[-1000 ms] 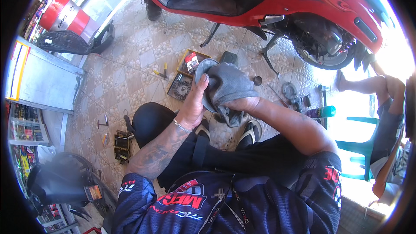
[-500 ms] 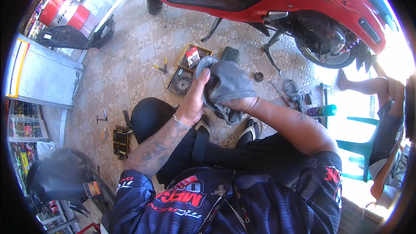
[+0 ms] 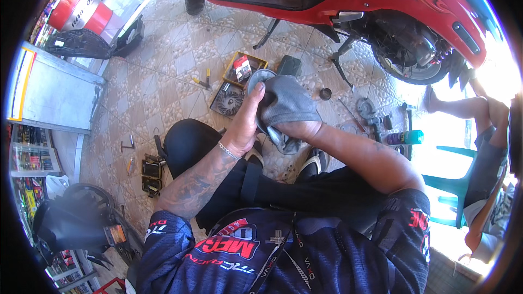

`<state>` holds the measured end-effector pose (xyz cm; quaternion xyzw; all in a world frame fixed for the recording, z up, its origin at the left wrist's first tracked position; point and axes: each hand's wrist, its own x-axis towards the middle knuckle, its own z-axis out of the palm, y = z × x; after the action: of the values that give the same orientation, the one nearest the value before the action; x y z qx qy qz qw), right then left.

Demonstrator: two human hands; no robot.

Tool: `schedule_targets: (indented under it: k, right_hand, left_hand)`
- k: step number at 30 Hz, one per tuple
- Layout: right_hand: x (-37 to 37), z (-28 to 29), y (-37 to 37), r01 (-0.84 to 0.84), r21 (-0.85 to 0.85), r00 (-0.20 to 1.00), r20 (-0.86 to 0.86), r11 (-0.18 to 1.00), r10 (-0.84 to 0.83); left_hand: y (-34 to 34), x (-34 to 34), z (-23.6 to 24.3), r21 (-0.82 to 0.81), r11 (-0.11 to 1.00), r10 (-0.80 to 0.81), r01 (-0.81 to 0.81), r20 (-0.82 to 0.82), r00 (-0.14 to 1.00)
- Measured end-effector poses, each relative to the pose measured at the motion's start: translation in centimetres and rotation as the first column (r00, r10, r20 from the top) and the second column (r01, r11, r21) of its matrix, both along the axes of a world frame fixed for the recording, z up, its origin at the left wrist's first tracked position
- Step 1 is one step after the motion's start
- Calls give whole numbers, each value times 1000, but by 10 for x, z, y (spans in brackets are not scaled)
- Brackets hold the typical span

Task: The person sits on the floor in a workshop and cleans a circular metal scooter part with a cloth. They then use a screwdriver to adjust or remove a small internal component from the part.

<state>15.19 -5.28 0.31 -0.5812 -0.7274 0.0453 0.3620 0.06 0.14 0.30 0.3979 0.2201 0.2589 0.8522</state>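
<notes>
We are holding a grey dish (image 3: 255, 78) up over the floor (image 3: 180, 65), out in front and between our two hands. The left hand (image 3: 246, 125) is gripping it from the near left, thumb lying across the face by the rim, other fingers mostly out of sight. The dish is standing on edge, its longer visible axis running away from us. The right hand (image 3: 299, 129) is reaching in from the right beneath a grey cloth (image 3: 289, 98), which is covering the dish's right side; its fingers are hiding, so we cannot tell how far they are closing. Writing: our shirt (image 3: 338, 256) is carrying red and white lettering, a drum (image 3: 81, 13) is showing dark capitals, and a packet (image 3: 241, 69) in a yellow tray (image 3: 231, 66) is bearing print too small to read.
</notes>
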Motion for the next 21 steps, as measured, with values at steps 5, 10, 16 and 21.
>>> schedule_targets:
  k: [5,10,16,21]
  right_hand:
    - [-3,-1,-2,16,-67,999,-32,998,-18]
    - [0,-6,0,-40,-76,999,-19,996,38]
    - [5,-2,-2,-104,-29,989,-110,994,101]
    - [44,16,-13,-269,3,960,-83,963,268]
  left_hand:
    - [-2,2,-3,-38,999,0,0,-4,1000]
    - [-6,2,-1,-60,998,12,-13,-17,1000]
    - [-9,4,6,-44,999,11,-13,-32,999]
    - [-12,4,20,-71,997,45,-41,55,997]
